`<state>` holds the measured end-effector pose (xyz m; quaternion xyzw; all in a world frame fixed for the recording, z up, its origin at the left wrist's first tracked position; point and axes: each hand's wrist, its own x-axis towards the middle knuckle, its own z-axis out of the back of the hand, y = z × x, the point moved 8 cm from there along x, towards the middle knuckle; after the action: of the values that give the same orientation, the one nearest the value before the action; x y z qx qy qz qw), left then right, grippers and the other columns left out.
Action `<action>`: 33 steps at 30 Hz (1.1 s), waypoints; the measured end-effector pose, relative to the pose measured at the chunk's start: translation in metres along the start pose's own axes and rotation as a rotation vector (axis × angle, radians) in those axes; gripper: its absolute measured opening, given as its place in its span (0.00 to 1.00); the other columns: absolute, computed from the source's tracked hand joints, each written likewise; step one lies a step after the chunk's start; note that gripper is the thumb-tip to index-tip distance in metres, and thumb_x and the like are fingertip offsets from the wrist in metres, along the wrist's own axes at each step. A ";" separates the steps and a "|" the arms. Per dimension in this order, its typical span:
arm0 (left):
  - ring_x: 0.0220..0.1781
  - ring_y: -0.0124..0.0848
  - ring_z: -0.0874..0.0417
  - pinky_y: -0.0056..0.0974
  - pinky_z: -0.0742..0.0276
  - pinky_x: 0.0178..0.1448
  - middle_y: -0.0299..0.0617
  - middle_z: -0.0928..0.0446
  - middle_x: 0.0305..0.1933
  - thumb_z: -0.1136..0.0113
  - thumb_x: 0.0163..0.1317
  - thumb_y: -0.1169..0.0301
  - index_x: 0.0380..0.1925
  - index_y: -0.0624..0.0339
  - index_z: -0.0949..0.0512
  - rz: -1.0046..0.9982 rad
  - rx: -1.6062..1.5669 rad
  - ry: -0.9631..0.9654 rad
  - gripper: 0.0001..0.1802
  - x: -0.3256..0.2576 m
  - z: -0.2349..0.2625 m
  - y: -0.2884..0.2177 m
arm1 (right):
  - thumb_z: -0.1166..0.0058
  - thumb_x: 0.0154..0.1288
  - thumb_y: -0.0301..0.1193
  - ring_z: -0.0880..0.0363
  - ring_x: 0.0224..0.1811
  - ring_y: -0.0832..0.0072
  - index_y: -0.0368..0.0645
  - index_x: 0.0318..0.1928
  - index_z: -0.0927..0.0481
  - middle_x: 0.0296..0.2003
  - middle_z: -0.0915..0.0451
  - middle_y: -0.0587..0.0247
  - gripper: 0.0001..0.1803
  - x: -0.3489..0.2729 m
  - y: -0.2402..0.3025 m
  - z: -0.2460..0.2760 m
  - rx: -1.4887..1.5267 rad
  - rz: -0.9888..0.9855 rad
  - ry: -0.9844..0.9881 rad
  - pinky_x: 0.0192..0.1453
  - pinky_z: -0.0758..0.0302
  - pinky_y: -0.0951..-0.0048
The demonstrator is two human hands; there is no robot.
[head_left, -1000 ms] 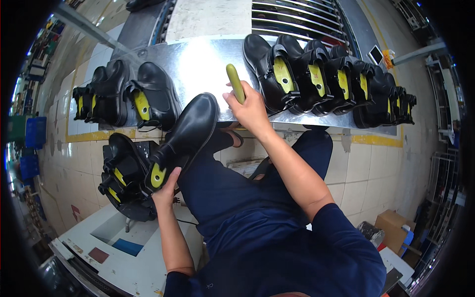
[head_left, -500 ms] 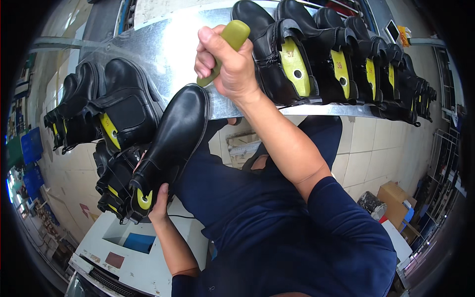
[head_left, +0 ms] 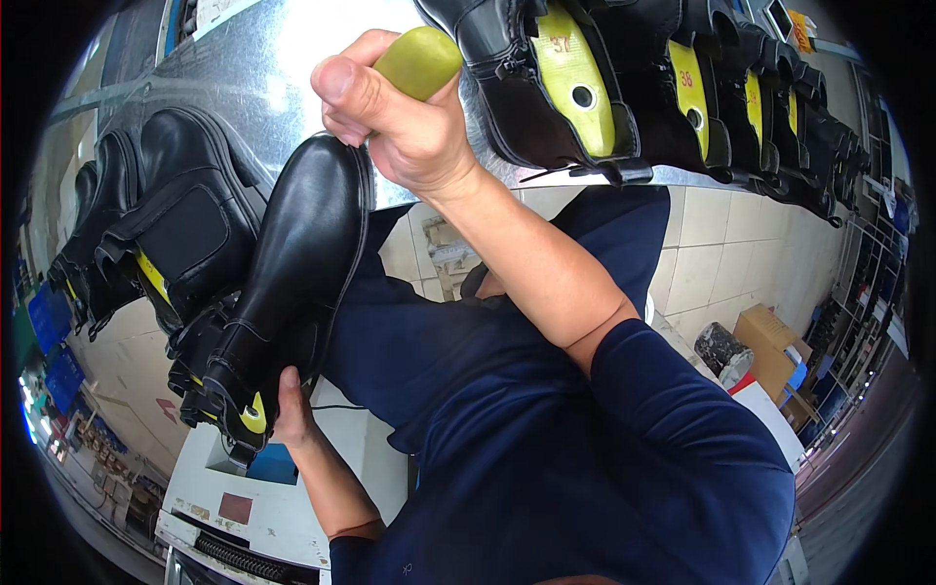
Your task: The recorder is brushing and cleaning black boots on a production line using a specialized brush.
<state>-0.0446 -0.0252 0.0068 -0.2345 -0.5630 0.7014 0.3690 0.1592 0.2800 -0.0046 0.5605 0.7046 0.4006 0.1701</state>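
A shiny black ankle boot (head_left: 304, 229) slants across the left, toe toward the metal table and heel end toward me. My left hand (head_left: 292, 414) grips it low, by the shaft, thumb showing at the side and the other fingers hidden behind it. Yellow lining shows in the boot's opening. Right at the toe, my right hand (head_left: 414, 136) is closed in a fist around an olive-green handle (head_left: 421, 63). Its rounded end sticks up past the thumb; the lower part is hidden by the fist, so I cannot tell if it touches the boot.
Black boots with yellow insoles (head_left: 575, 88) line the metal table (head_left: 244, 78) on the right. More boots (head_left: 175, 214) stand at the left. A white machine (head_left: 234, 507) with a blue recess is below left. A cardboard box (head_left: 770, 341) stands on the floor at the right.
My right fist has tilted and moved left, and the handle's rounded end now faces me more. The boot has come along to the left in my left hand. The whole view has shifted slightly.
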 end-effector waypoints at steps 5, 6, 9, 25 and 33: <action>0.69 0.46 0.27 0.49 0.34 0.76 0.53 0.30 0.69 0.26 0.56 0.76 0.71 0.67 0.37 0.015 -0.006 0.016 0.43 -0.003 0.005 0.006 | 0.41 0.75 0.34 0.32 0.21 0.78 0.38 0.37 0.24 0.21 0.27 0.65 0.12 -0.015 0.007 0.003 0.076 0.049 0.004 0.27 0.33 0.73; 0.70 0.46 0.28 0.48 0.34 0.76 0.53 0.30 0.69 0.26 0.57 0.76 0.71 0.66 0.37 0.031 -0.028 0.028 0.43 -0.002 0.004 0.006 | 0.41 0.75 0.34 0.32 0.21 0.78 0.38 0.37 0.24 0.21 0.27 0.65 0.12 -0.019 0.007 0.001 0.079 0.045 0.009 0.27 0.33 0.73; 0.70 0.46 0.28 0.47 0.35 0.76 0.52 0.30 0.69 0.25 0.57 0.74 0.72 0.65 0.38 0.063 -0.049 0.037 0.44 -0.001 0.004 0.009 | 0.41 0.75 0.35 0.31 0.21 0.78 0.39 0.37 0.23 0.23 0.26 0.63 0.13 -0.036 0.004 0.002 -0.007 0.013 -0.031 0.26 0.32 0.73; 0.69 0.57 0.25 0.56 0.30 0.73 0.55 0.29 0.71 0.29 0.64 0.57 0.68 0.60 0.32 -0.530 0.354 0.264 0.37 -0.016 -0.026 0.011 | 0.42 0.75 0.36 0.36 0.14 0.80 0.35 0.40 0.24 0.15 0.34 0.69 0.14 0.010 0.040 -0.012 -0.069 -0.034 -0.185 0.19 0.36 0.75; 0.68 0.62 0.23 0.69 0.29 0.71 0.50 0.29 0.72 0.28 0.64 0.67 0.71 0.44 0.37 -0.685 0.386 0.338 0.38 -0.016 -0.045 -0.026 | 0.41 0.75 0.34 0.39 0.13 0.81 0.34 0.39 0.24 0.16 0.34 0.68 0.14 0.018 0.033 -0.019 0.060 -0.094 -0.054 0.18 0.38 0.76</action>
<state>0.0052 -0.0078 0.0187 -0.0721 -0.3983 0.5825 0.7049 0.1623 0.2917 0.0362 0.5424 0.7368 0.3556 0.1908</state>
